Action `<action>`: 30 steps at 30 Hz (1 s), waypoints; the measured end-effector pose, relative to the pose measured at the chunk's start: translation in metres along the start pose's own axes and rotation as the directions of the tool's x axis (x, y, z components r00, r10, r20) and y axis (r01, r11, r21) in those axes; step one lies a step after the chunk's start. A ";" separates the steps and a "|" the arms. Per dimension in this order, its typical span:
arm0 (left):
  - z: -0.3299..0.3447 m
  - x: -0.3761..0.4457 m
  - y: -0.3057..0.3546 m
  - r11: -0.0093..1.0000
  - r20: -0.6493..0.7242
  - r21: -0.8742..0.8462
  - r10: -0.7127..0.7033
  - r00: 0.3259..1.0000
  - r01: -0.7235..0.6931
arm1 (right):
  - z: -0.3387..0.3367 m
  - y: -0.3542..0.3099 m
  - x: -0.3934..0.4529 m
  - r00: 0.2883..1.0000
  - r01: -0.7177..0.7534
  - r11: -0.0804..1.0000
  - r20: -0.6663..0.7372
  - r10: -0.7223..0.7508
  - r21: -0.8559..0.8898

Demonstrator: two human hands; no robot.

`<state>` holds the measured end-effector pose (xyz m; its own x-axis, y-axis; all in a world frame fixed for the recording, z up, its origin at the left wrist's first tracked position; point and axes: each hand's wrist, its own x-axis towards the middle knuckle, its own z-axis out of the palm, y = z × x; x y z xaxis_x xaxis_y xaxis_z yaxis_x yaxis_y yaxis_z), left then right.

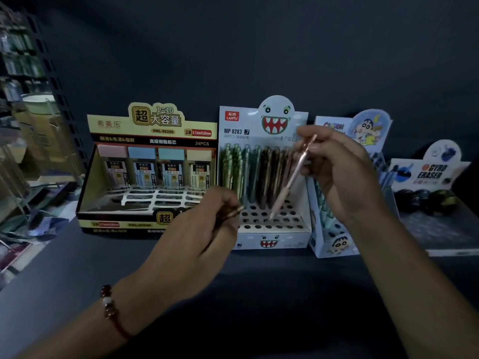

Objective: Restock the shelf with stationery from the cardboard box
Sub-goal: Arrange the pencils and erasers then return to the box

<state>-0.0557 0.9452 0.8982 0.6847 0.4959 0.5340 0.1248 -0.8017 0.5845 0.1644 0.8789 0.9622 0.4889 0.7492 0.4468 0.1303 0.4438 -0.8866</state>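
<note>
My right hand [334, 167] pinches a pink mechanical pencil [287, 185], tilted, its tip hovering just above the hole grid of the white monster-face display box [274, 229]. Green and brown pencils [248, 169] stand in the back rows of that box; the front holes are bare. My left hand [202, 234], with a red bead bracelet on the wrist, is closed around a few more brownish pencils [233, 212] just left of the box's front. The cardboard box is not in view.
On the dark shelf [77, 268], a yellow pencil-lead display box [147, 172] stands left of the monster box. To the right stand a cartoon-character pencil box [334, 244] and a gyro eraser box [430, 193]. Perforated shelf upright [59, 99] and clutter lie at far left.
</note>
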 end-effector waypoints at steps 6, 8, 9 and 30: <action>0.002 0.003 -0.005 0.993 0.037 0.118 -0.021 0.999 0.016 | 0.006 0.003 -0.008 0.957 0.246 0.887 -0.048 -0.287 -0.392; 0.003 0.004 -0.006 0.989 0.063 0.146 -0.006 0.998 -0.003 | 0.005 0.006 -0.008 0.925 0.302 0.790 -0.038 -0.379 -0.533; 0.004 0.004 -0.005 0.987 0.081 0.162 0.007 0.997 -0.020 | 0.003 0.007 -0.007 0.916 0.310 0.747 -0.026 -0.401 -0.589; 0.013 -0.001 -0.003 0.977 0.288 0.177 0.060 0.956 -0.115 | -0.019 0.009 0.006 0.977 0.206 0.515 0.149 -0.150 -0.832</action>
<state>-0.0473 0.9426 0.8877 0.8688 0.3294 0.3697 0.1704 -0.8999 0.4013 0.1849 0.8784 0.9548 0.3300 0.7391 0.5872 0.8853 -0.0263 -0.4643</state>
